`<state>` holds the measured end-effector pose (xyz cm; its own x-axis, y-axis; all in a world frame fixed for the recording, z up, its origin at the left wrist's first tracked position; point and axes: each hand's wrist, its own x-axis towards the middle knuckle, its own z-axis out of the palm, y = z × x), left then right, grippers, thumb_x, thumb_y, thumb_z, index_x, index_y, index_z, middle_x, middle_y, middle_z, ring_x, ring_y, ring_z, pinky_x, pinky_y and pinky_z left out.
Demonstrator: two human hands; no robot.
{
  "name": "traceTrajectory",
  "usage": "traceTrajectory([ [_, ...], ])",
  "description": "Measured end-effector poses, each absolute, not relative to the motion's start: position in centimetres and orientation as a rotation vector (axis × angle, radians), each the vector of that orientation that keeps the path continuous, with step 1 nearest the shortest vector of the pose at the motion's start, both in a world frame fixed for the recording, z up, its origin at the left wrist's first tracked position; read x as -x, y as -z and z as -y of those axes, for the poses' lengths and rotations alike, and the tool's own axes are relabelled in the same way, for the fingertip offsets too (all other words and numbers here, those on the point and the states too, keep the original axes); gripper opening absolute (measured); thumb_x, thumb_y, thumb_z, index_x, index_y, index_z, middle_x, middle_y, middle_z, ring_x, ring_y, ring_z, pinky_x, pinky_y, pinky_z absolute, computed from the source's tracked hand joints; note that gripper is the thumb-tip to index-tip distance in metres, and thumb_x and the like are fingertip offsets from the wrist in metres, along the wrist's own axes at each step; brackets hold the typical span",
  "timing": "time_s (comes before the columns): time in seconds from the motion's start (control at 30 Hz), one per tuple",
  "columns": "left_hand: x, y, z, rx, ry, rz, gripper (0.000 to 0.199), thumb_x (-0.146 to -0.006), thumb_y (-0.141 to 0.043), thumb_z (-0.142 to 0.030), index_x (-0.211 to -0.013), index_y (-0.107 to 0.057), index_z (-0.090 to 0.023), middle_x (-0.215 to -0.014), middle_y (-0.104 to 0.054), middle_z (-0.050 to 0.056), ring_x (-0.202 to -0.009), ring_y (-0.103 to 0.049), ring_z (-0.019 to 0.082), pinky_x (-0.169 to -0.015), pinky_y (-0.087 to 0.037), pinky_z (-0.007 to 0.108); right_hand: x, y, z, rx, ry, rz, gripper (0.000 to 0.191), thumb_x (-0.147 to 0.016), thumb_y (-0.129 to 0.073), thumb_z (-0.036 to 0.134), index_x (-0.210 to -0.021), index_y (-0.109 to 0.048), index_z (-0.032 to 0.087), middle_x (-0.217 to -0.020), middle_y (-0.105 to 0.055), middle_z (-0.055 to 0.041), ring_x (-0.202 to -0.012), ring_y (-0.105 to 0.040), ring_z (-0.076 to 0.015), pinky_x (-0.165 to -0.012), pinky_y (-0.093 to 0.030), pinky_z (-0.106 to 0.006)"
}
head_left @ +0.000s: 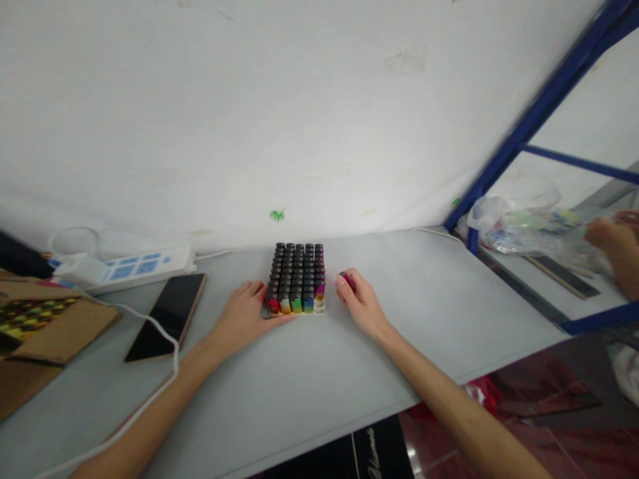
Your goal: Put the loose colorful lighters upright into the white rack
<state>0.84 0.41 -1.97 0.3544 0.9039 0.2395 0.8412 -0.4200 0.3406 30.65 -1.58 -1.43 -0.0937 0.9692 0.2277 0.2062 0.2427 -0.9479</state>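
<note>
Rows of upright lighters (297, 276) with black tops and coloured bodies stand packed in a pale tray (320, 308) on the table. An unfilled spot shows at the tray's front right corner. My left hand (244, 309) grips the tray's left side, its thumb along the front edge and its fingers at the side. To the right of the tray, my right hand (362, 301) is closed around a single lighter (345, 278) with a dark top and a pinkish-purple body. That lighter is held apart from the rows.
Left on the grey table (399, 286) lie a phone (167, 316), a white power strip (144, 266), a white cable and an open cardboard box (64, 326) of lighters. At right, a blue metal frame (499, 166) stands before plastic bags (524, 226) and another person's hand (616, 243).
</note>
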Motion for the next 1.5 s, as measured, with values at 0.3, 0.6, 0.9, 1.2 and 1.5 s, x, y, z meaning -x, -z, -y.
traceTrajectory([
  [0.3,-0.8,2.3,-0.4,-2.467,-0.607,-1.594,0.066,-0.079,-0.077,-0.087,-0.097,-0.077,-0.023,-0.102,-0.076,0.013,-0.105,-0.07,0.041,-0.101,-0.056,0.056,-31.4,0.2,1.6,1.041,-0.617,1.782,0.042,-0.11,-0.061,0.058,-0.091,-0.072,0.023,-0.08,-0.068,-0.0031,-0.076,-0.063,-0.0195,-0.075,-0.052,-0.034],
  [0.6,-0.8,2.7,-0.5,-2.458,-0.664,-1.59,0.062,-0.077,-0.079,-0.085,-0.095,-0.078,-0.025,-0.1,-0.076,0.013,-0.103,-0.069,0.041,-0.1,-0.056,0.056,-31.8,1.0,1.3,1.063,-0.644,2.026,0.034,-0.116,-0.055,0.051,-0.107,-0.072,0.023,-0.092,-0.079,-0.0049,-0.078,-0.072,-0.0204,-0.075,-0.054,-0.031],
  [0.9,-0.8,2.4,-0.5,-2.461,-0.62,-1.58,0.062,-0.081,-0.078,-0.082,-0.099,-0.078,-0.023,-0.104,-0.076,0.014,-0.106,-0.068,0.042,-0.102,-0.055,0.058,-31.0,0.3,1.1,1.227,-0.4,2.307,0.02,-0.117,-0.056,0.039,-0.112,-0.066,0.022,-0.104,-0.07,-0.0078,-0.086,-0.069,-0.0228,-0.077,-0.052,-0.032],
  [1.2,-0.8,2.6,-1.0,-2.457,-0.633,-1.59,0.06,-0.078,-0.08,-0.083,-0.097,-0.078,-0.025,-0.102,-0.075,0.014,-0.107,-0.069,0.041,-0.103,-0.055,0.057,-30.7,1.5,0.7,1.142,-0.459,2.295,0.018,-0.118,-0.055,0.037,-0.113,-0.064,0.023,-0.105,-0.07,-0.0061,-0.091,-0.068,-0.0214,-0.083,-0.053,-0.032],
  [1.5,1.3,2.7,0.2,-2.166,-0.934,-1.446,0.072,-0.087,-0.068,-0.08,-0.131,-0.078,-0.024,-0.114,-0.075,0.01,-0.109,-0.069,0.035,-0.105,-0.057,0.054,-32.3,2.5,0.7,1.158,-0.625,1.747,0.046,-0.115,-0.041,0.065,-0.105,-0.06,0.024,-0.103,-0.066,-0.0064,-0.095,-0.064,-0.0233,-0.095,-0.057,-0.041],
])
